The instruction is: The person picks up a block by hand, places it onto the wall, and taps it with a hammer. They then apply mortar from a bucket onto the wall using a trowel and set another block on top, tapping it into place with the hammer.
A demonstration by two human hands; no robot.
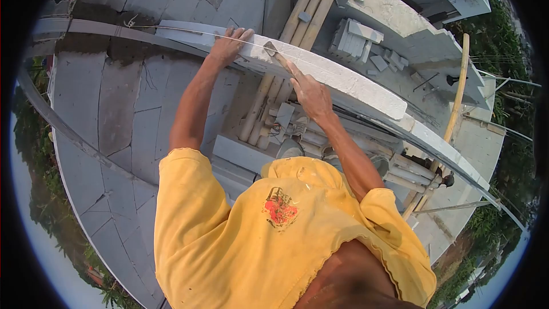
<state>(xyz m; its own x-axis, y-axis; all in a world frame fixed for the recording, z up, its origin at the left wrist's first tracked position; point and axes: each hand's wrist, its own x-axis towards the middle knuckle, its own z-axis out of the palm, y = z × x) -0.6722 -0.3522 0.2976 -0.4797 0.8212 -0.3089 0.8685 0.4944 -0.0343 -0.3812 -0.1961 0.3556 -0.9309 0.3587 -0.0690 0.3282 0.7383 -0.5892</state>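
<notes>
My left hand point(231, 46) rests on the upper edge of a white concrete block point(197, 31), with its fingers spread over the top. A thin taut string point(163, 27) runs along the row and passes by those fingers. My right hand point(311, 94) is closed around the handle of a wooden-handled tool point(280, 59). The tool's small grey metal head overlaps the top of the block row, just right of my left hand. Farther right, the row carries on as a long white block point(354, 86) with a rough top.
Bamboo poles point(306, 8) lie on both sides of the block row. Stacked blocks point(351, 40) and loose pieces stand beyond it, near a white wall point(394, 6). An upright bamboo pole point(457, 86) rises at right. Grey panels point(123, 120) cover the left side.
</notes>
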